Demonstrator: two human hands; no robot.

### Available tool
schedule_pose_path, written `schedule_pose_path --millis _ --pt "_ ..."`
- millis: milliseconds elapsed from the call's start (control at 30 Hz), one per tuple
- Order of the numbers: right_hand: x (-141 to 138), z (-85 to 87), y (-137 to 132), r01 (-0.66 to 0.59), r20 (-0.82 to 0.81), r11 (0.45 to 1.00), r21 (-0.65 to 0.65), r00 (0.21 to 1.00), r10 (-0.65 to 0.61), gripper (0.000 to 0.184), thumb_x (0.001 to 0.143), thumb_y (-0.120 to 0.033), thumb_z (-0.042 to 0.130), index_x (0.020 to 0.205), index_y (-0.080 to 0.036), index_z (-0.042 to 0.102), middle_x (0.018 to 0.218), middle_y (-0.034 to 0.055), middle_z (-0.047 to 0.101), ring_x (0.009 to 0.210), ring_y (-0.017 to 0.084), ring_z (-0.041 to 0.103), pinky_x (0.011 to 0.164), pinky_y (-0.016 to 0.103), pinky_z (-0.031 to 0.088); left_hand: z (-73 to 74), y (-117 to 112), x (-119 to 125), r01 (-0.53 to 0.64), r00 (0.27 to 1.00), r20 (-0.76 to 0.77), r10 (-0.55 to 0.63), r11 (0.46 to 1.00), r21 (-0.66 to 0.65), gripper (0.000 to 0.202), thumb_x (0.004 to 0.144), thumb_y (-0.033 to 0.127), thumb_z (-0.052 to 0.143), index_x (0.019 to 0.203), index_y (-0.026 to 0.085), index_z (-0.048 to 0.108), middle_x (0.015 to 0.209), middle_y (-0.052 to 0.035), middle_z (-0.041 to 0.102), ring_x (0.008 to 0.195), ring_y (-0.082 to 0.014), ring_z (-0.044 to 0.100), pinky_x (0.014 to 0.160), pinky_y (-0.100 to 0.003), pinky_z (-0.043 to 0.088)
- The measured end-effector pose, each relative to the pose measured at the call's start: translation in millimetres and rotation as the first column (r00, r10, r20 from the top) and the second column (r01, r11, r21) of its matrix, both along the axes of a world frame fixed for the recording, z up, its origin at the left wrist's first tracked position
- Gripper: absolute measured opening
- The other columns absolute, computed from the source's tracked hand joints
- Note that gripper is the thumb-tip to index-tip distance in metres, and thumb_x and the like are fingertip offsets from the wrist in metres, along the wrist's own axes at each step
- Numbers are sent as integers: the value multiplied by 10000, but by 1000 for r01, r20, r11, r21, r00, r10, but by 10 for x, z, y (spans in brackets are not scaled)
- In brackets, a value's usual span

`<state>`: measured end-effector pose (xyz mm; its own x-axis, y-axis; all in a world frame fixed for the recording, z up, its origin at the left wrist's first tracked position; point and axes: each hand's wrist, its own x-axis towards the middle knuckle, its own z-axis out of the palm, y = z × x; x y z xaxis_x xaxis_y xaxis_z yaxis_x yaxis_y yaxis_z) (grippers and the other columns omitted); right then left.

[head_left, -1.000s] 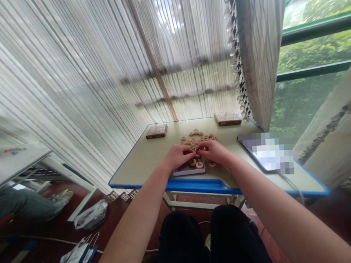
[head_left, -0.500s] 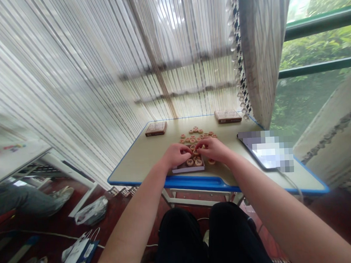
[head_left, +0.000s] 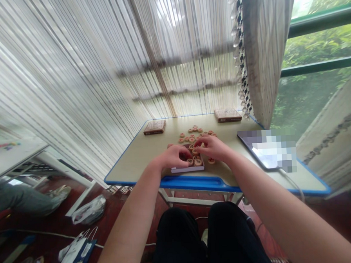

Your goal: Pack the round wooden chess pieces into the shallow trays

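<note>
A shallow box tray (head_left: 183,169) lies near the front edge of the beige table (head_left: 147,152), with a few round wooden chess pieces (head_left: 194,160) inside. My left hand (head_left: 173,156) rests curled on the tray's left part, fingers bent down into it. My right hand (head_left: 211,147) hovers over the tray's right side, fingers pinched around a piece. Several loose wooden pieces (head_left: 195,133) lie scattered on the table just beyond both hands.
Two flat wooden boxes sit at the back, one left (head_left: 154,127) and one right (head_left: 227,115). A tablet (head_left: 264,149) with a cable lies on the right. Striped curtains hang behind. Bags (head_left: 88,210) and another person's legs (head_left: 26,198) are on the floor left.
My left hand has slid down into the tray's left part. My right hand stays over the pieces. The view shifted slightly.
</note>
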<state>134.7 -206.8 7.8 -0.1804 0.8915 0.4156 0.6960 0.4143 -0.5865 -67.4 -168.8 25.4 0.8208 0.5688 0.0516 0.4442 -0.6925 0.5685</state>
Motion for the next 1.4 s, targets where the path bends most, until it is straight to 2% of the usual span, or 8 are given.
schedule_pose_path --millis 100,233,333,533,800,967,1133,1400 --pt "-3 6 11 20 -2 1000 0 1000 -20 161 710 -257 572 782 -179 692 783 26 653 708 143 558 655 241 413 -25 31 8 -26 1000 18 25 1000 10 282 652 291 637 892 158 702 847 -32 671 783 -161 595 709 -239 456" --pt "9 -7 41 83 -51 996 37 995 -82 194 728 -276 550 812 -172 691 812 36 651 731 148 563 664 242 411 -55 31 31 -131 980 156 121 990 54 314 664 363 661 887 144 695 848 -43 671 773 -154 590 698 -241 452" --pt "18 -23 55 81 -48 996 46 996 -79 186 728 -269 549 807 -177 690 827 39 650 762 155 569 680 244 413 -65 5 67 -113 966 239 94 991 65 317 675 385 666 881 146 691 837 -39 672 754 -143 582 681 -237 448" --pt "17 -7 40 87 -21 994 59 996 -86 157 726 -250 550 761 -175 683 788 38 653 776 163 574 730 261 409 -96 -2 139 -58 975 213 58 998 -10 345 672 381 682 920 140 684 765 -30 673 660 -120 569 608 -222 439" --pt "17 14 28 90 -51 995 40 995 -88 166 715 -240 554 771 -167 692 827 48 653 787 163 573 712 254 415 -92 0 133 -60 980 190 64 998 -24 229 709 287 629 866 139 707 770 -29 691 699 -133 594 655 -226 455" --pt "15 110 -113 -57 -23 996 -72 998 56 162 690 -242 577 773 -176 700 765 16 631 729 139 555 655 228 416 -97 10 117 -57 980 189 59 998 -15 201 672 185 607 833 133 715 735 -16 685 663 -115 581 619 -203 438" --pt "28 146 -184 -153 -45 946 -287 988 146 188 683 -243 570 792 -187 712 793 5 630 619 103 538 529 195 407 -127 27 103 -34 979 199 37 999 -19 205 675 222 612 824 129 717 747 -27 684 657 -114 574 607 -201 429" --pt "44 162 -164 -140 -12 941 -308 990 143 189 688 -232 572 783 -201 732 765 10 646 635 111 549 598 199 436 -98 7 93 -62 983 173 60 998 5 196 684 266 619 788 133 718 679 -10 658 607 -98 535 561 -195 397"
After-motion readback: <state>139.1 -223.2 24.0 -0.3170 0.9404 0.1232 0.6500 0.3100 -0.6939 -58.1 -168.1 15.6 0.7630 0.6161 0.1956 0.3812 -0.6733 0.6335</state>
